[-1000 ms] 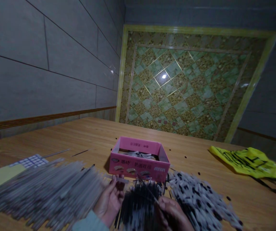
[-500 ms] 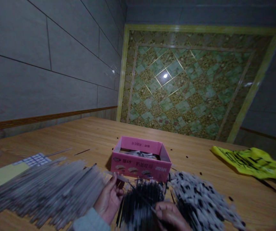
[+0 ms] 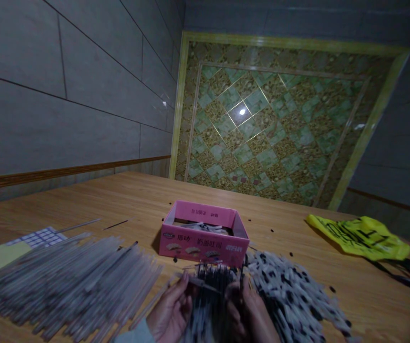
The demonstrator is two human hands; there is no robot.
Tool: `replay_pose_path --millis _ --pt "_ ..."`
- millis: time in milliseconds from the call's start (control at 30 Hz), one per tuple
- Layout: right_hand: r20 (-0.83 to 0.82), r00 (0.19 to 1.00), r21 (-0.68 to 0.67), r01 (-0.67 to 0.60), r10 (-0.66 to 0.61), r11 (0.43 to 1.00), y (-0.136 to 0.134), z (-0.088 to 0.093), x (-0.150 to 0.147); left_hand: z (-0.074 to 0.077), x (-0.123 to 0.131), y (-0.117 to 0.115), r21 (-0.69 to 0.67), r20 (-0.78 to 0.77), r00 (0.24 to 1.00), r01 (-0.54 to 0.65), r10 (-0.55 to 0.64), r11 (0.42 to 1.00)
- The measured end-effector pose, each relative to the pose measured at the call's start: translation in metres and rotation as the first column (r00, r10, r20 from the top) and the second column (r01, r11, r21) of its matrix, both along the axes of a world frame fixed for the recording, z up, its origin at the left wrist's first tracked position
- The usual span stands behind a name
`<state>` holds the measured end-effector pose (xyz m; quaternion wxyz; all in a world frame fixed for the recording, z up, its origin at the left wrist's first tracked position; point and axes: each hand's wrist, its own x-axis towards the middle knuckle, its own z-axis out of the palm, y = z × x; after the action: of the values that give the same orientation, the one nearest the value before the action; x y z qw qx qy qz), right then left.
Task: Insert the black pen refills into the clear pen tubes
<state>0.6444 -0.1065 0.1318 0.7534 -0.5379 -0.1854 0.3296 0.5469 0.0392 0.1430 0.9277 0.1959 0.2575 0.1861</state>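
Note:
My left hand pinches a slim whitish tube between thumb and fingers, its tapered end pointing right. Just across from it, my right hand is closed, with a thin dark stick standing up at its fingertips; blur hides part of the grip. Below and between both hands lies a bundle of thin black sticks. Long translucent tubes are heaped to the left. On the right is a pile of short white pieces with black ends.
A pink open box with whitish pieces inside stands beyond my hands. A yellow bag lies at the right of the wooden table. Checked paper and a pale yellow sheet lie at the left. Small black bits are scattered about.
My right hand has moved up, nearer to my left hand. The dark stick slanting between the hands before now stands upright at my right fingertips. The view has shifted slightly.

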Motion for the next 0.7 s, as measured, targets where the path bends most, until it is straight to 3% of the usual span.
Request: replay_pose_path --millis 67,233,367,467,700 --pt "-0.138 0.989 0.01 0.048 -0.046 0.999 0.0 -0.006 0.005 0.001 0.0 0.002 -0.116 0.014 1.0 -0.027 0.028 0.993" --pt "-0.176 0.984 0.022 0.032 -0.028 0.999 -0.002 -0.011 0.009 0.005 0.0 0.015 -0.254 0.108 0.992 -0.03 0.059 0.967" --pt "-0.158 0.987 0.037 -0.033 0.039 0.999 -0.001 -0.005 0.003 0.007 0.002 0.018 -0.193 0.098 0.987 -0.108 0.128 0.975" --pt "-0.088 0.995 0.008 -0.039 0.039 0.999 -0.001 0.001 -0.003 0.004 0.001 0.013 -0.087 0.07 0.992 -0.096 0.102 0.992" --pt "0.214 0.975 -0.074 0.079 -0.062 0.994 -0.001 0.009 -0.01 0.0 0.0 -0.003 0.051 0.027 0.999 -0.024 0.022 0.998"
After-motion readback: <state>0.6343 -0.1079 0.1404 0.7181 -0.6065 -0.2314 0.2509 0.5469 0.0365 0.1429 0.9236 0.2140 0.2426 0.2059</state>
